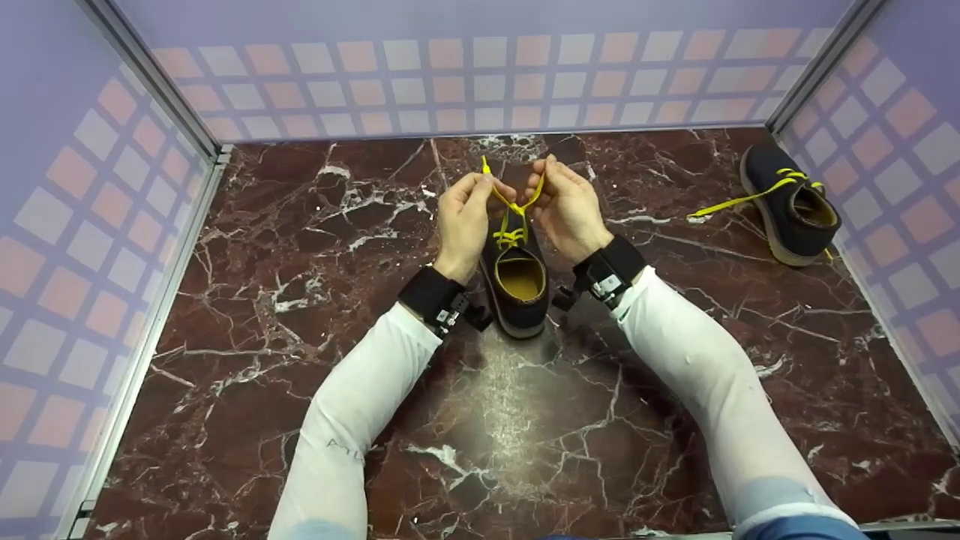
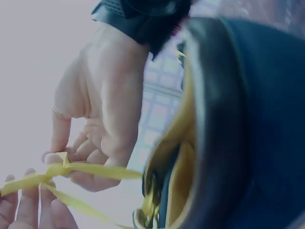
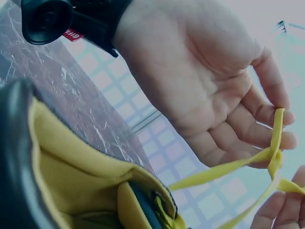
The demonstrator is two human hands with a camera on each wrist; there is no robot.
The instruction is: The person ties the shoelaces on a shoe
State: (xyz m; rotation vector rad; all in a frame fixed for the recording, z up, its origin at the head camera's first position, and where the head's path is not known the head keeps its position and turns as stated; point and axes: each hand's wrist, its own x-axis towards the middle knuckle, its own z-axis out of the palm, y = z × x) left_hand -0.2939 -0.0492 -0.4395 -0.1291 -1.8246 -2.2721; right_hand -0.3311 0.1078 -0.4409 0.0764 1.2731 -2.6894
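A dark low shoe (image 1: 517,319) with a yellow insole stands in the middle of the table, its opening facing me. Its yellow lace (image 1: 520,210) rises over the tongue, where the two ends cross in a small knot. My left hand (image 1: 463,221) pinches one end between thumb and finger, and the tip sticks up above it. The other end is pinched by my right hand (image 1: 576,210), beside the shoe's toe. In the left wrist view the knot (image 2: 56,169) hangs between both hands' fingers. The right wrist view shows the left palm (image 3: 200,90) and the shoe's lining (image 3: 81,176).
A second dark shoe (image 1: 795,217) lies by the right wall, with a loose yellow lace end (image 1: 724,206) trailing left. Checked panels (image 1: 487,82) enclose the dark red marble-patterned table (image 1: 247,390) at the back and sides.
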